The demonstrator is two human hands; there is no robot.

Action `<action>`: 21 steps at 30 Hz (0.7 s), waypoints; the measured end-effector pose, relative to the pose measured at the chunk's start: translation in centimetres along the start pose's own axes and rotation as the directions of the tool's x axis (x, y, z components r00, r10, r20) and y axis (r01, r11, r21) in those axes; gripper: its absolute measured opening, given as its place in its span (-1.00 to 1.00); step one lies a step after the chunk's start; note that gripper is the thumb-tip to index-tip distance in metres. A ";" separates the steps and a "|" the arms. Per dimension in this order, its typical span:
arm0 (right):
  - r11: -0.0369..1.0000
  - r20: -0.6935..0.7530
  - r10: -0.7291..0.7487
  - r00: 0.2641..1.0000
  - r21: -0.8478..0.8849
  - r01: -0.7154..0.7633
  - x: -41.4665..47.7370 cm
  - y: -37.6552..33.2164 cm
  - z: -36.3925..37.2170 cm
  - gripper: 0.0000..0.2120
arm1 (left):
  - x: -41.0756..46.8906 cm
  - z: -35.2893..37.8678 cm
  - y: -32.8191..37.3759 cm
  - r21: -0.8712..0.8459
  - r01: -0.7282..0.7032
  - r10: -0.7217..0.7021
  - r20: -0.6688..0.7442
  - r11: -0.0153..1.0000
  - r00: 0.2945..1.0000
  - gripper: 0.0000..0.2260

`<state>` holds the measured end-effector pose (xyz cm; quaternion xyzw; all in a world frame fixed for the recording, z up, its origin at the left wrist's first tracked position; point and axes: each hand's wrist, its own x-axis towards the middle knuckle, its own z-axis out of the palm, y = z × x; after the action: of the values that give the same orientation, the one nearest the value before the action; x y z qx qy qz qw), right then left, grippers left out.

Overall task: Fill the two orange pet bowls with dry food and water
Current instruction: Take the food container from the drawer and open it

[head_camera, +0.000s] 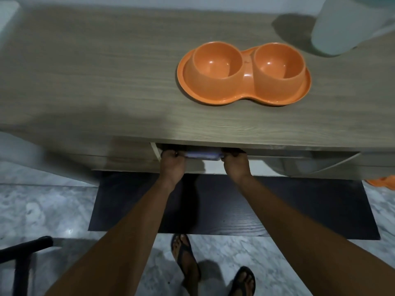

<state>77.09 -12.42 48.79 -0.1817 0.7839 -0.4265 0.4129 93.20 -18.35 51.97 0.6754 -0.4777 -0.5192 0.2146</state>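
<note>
An orange double pet bowl stands on the wooden table top, right of centre; both of its cups are empty. Below the table's front edge, my left hand and my right hand each grip one end of a flat purple-and-white container inside the space under the top. Most of that container is hidden under the table top.
A pale plastic jug stands at the table's back right corner. The wooden table has an open drawer-like space beneath. A dark mat lies on the marbled floor by my sandalled feet. A black chair part is at lower left.
</note>
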 end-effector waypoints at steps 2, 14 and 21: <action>0.999 0.008 0.009 1.000 0.047 -0.009 -1.9 -0.1 -0.8 -0.79 | -1.9 -0.4 -0.2 -0.023 -0.062 0.063 0.033 0.998 0.998 -0.78; 0.992 0.243 0.082 0.967 0.074 -0.103 -18.9 -7.8 -12.0 -0.88 | -17.5 -8.2 4.4 -0.098 0.029 -0.035 -0.054 0.995 0.998 -0.68; 0.995 0.280 -0.045 0.959 0.102 0.017 -20.4 -16.7 -11.9 -0.90 | -17.7 -13.5 12.6 -0.256 -0.001 0.009 0.029 0.967 1.000 -0.88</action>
<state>78.55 -2.77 76.07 -0.2322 0.6921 -0.4409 0.5222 100.08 -11.45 75.67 0.6330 -0.4114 -0.5861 0.2940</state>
